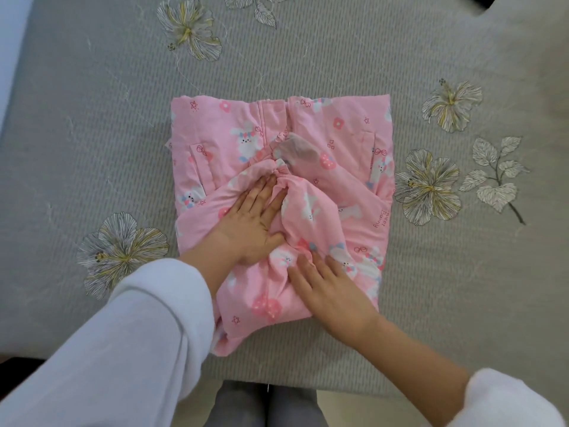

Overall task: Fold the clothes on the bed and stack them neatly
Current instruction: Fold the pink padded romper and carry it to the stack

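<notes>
- Since both sleeves already lie crossed over the front, the pink garment (277,124) looks about halfway folded to me. It sits as a rough square in the middle of the bed (308,57), towards the edge nearest the person.
- The left hand (254,221) lies flat on the bunched sleeve fabric at the centre with its fingers straight, so there's no real grip, just pressing down.
- Same deal with the right hand (328,288). It's spread flat on the lower part of the garment, grip released, holding nothing.
- What's left, I'd guess, is one more fold into a compact packet and then stacking. There's no pile or other clothes in view, so I can't say how much of the whole job remains.
- The fabric looks soft and slightly padded, pink with white bunnies, strawberries, stars and bows. There are pocket flaps on each side, and the gathered cuffs (284,171) meet mid-chest, with one showing a greyish lining.
- The bed cover is grey with a ribbed texture and stitched flowers (428,188) in cream and yellow.
</notes>
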Demonstrator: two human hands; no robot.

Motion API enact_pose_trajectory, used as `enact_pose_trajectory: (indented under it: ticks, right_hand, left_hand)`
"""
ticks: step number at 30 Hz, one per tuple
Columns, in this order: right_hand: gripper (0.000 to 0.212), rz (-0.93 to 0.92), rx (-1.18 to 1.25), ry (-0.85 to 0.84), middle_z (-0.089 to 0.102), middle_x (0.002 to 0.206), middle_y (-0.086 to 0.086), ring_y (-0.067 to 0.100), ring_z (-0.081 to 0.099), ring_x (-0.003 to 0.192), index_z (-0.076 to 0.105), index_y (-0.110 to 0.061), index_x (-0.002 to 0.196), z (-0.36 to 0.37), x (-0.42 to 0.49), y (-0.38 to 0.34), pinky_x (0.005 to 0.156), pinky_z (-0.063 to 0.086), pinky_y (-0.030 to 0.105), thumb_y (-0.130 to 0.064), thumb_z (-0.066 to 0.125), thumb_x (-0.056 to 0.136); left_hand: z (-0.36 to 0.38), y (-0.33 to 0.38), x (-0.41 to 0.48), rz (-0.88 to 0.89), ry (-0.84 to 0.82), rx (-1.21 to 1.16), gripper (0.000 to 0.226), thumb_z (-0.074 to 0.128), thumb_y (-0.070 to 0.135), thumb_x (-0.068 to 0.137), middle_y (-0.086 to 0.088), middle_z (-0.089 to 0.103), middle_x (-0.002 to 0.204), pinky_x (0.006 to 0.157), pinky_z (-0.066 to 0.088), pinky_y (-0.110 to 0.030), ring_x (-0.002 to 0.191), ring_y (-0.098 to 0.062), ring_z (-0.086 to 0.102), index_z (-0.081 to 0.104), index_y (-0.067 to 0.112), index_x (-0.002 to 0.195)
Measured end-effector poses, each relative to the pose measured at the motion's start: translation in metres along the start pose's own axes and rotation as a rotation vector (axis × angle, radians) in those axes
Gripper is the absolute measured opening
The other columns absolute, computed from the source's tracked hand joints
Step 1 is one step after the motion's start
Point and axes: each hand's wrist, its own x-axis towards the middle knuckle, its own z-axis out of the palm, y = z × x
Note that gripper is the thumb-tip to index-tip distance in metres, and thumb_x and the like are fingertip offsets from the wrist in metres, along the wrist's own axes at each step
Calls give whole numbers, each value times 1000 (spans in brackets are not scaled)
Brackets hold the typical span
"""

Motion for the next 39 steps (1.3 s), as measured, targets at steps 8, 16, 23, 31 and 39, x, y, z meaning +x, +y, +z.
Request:
enact_pose_trajectory:
  ticks: [8,16,23,31,39]
  right_hand:
    - [17,4,583,-315,65,93,3,23,59,86,54,-19,95,-114,-19,39,71,46,36,-13,56,79]
    - [19,157,627,-528,61,81,-10,16,61,83,55,-30,76,-143,32,77,75,50,33,-23,73,75]
    - [24,360,163,-311,59,117,7,29,57,108,50,-18,105,-145,63,98,75,39,31,-32,56,86]
    - [17,501,-174,337,63,92,4,29,57,103,57,-14,92,-86,50,79,110,10,62,-9,61,76]
    - [55,631,191,294,22,158,6,26,9,147,34,-31,147,-5,18,70,117,-2,53,-41,29,93]
  left_hand:
    - [-24,7,-27,317,-249,-487,70,74,3,63,-28,40,141,107,35,-43,128,-46,41,43,5,126]
    - [-27,2,-67,-491,-342,-905,19,42,11,99,-13,56,111,97,40,-39,99,-24,49,47,29,104]
    - [-103,-17,-69,-588,380,-1410,30,36,37,96,6,70,109,82,45,-22,92,-3,65,61,22,104]
    - [-71,51,-58,-44,442,83,52,37,41,91,-5,39,150,115,2,-48,143,-22,23,53,19,135]
    - [5,29,-44,-287,263,-32,62,21,50,94,8,8,160,117,-5,-45,147,-14,-3,21,27,151]
